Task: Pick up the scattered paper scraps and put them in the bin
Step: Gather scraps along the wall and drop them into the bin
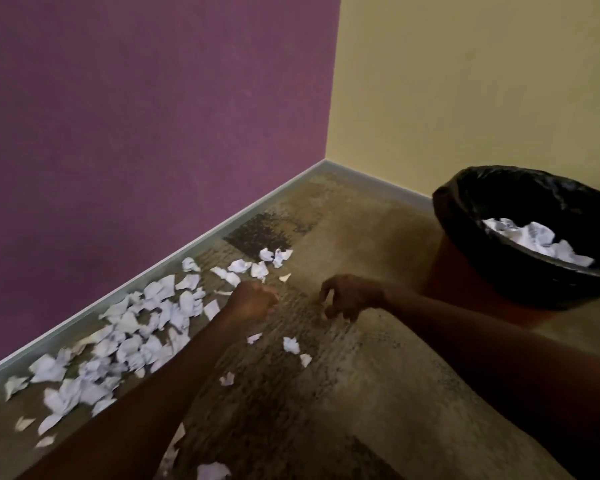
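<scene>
Left hand (253, 301) fisting, contents unclear; right hand (349, 299) clawing empty, fingers spread, between white crumpled paper scraps (146, 337) and black-lined orange bin (471, 271).

crumpled white paper scraps (146, 327) on rough carpet (343, 358); glossy black plastic bin liner (499, 271).

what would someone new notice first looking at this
Probably the white paper scraps littering the carpet along the purple wall on the left. Next, the bin with its black liner at right, already holding crumpled paper, and the left hand and right hand reaching out between them.
</scene>
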Demonstrator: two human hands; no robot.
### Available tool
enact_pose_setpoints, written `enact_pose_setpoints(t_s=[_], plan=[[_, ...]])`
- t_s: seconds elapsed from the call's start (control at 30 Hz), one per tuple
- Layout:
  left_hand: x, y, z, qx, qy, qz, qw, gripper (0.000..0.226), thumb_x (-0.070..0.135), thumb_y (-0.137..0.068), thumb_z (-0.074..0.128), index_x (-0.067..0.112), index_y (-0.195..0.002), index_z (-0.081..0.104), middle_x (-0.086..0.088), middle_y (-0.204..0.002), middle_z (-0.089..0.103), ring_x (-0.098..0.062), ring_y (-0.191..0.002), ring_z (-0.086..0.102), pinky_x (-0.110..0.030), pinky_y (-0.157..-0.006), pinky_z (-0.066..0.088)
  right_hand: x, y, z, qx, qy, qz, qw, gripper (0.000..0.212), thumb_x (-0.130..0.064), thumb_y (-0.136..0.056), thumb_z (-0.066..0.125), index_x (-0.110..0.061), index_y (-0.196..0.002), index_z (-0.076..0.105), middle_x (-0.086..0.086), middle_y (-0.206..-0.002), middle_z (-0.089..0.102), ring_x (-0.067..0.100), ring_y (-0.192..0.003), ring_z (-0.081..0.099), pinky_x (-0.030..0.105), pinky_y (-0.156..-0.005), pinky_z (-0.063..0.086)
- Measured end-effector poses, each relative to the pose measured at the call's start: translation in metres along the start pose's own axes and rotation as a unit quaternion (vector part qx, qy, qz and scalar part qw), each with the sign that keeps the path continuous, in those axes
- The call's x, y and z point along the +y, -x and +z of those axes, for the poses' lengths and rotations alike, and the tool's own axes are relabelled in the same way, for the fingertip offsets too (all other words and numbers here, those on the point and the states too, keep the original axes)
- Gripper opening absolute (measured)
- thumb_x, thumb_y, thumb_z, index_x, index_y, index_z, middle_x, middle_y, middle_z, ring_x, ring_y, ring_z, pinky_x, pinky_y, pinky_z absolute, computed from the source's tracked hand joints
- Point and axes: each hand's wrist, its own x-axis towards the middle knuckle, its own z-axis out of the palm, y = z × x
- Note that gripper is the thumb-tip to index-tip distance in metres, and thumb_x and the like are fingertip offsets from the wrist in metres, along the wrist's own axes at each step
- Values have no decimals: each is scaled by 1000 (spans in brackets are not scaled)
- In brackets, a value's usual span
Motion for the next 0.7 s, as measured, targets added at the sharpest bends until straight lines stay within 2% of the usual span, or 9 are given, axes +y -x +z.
enact_pose_setpoints(t_s=[0.03, 0.1, 0.2, 0.3, 0.37, 0.43, 0.53, 0.63, 0.7], plan=[[-17, 0, -12, 1, -75, 18, 997, 14, 7, -88, 65, -1, -97, 72, -16, -90, 70, -21, -68, 66, -27, -63, 52, -5, -5, 17, -22, 42, -10, 999, 56, -13, -80, 77, -11, -130, 52, 13, -110, 63, 19, -75, 64, 24, -59, 54], [-47, 7, -31, 6, -220, 65, 973, 20, 14, -87, 68, 5, -103, 73, -9, -107, 71, -23, -96, 66, -29, -85, 49, -9, -20, 51, -26, 106, -52, 993, 80, -24, -76, 81, -16, -142, 37, 18, -124, 55, 32, -109, 59, 34, -85, 50], [-88, 19, -54, -20, -232, 102, 967, 14, 17, -82, 75, 21, -95, 73, 0, -97, 74, -11, -89, 69, -22, -78, 48, -15, -39, 91, -19, 141, -99, 985, 94, -33, -76, 79, -16, -150, 24, 22, -135, 44, 37, -125, 43, 41, -104, 37], [-118, 26, -66, -51, -273, 126, 952, 26, 27, -80, 77, 27, -104, 70, 14, -94, 68, 8, -79, 63, -6, -69, 43, -35, -48, 120, 30, 195, -144, 970, 53, -27, -90, 64, -10, -133, 38, 15, -116, 44, 30, -85, 58, 41, -78, 46], [-132, 32, -66, -67, -290, 152, 943, 45, 28, -74, 82, 26, -116, 67, 18, -100, 61, 16, -81, 55, -1, -72, 38, -38, -52, 129, 45, 177, -143, 973, 33, -18, -92, 58, -6, -121, 49, 17, -115, 47, 27, -89, 59, 30, -77, 40], [-144, 37, -62, -81, -318, 175, 928, 48, 30, -78, 78, 22, -124, 63, 11, -114, 58, 7, -96, 52, -7, -84, 35, -42, -57, 126, 34, 128, -131, 982, 30, -15, -83, 61, -1, -110, 62, 18, -116, 56, 28, -102, 58, 24, -80, 37], [-161, 40, -57, -49, -353, 183, 916, 31, 23, -89, 65, 22, -121, 66, 2, -128, 55, -13, -118, 50, -21, -99, 37, -53, -67, 108, 56, 64, -130, 988, 27, -21, -71, 55, -1, -82, 69, 18, -92, 69, 29, -90, 62, 26, -73, 36], [-172, 39, -55, -25, -370, 181, 911, 24, 17, -93, 58, 24, -115, 66, 1, -123, 57, -15, -115, 52, -26, -98, 42, -70, -78, 101, 134, -17, -132, 982, 4, -12, -78, 64, -12, -74, 63, 11, -83, 66, 26, -82, 59, 25, -70, 32], [-174, 38, -55, 12, -348, 172, 921, 22, 19, -95, 54, 23, -114, 63, -1, -119, 57, -17, -111, 54, -28, -94, 43, -79, -84, 107, 132, -39, -160, 977, 14, -9, -78, 69, -21, -75, 61, 7, -84, 61, 19, -81, 53, 25, -72, 33]])
